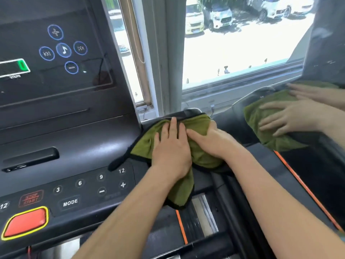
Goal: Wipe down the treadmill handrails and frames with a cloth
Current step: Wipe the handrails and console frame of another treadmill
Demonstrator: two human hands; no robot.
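A green cloth (199, 126) with a black edge lies draped over the right end of the black treadmill frame (190, 112), beside the console. My left hand (171, 146) presses flat on the cloth with straight fingers. My right hand (211, 137) lies on the cloth just to the right, with its fingers curled over the bunched fabric at the frame's far side. A corner of the cloth hangs down below my left wrist.
The console (65, 101) with its screen and buttons fills the left. A red stop button (26, 222) sits at the lower left. A window (242, 43) lies ahead. A glossy panel (308, 118) on the right mirrors my hands and cloth. Orange-edged deck rails (181, 227) run below.
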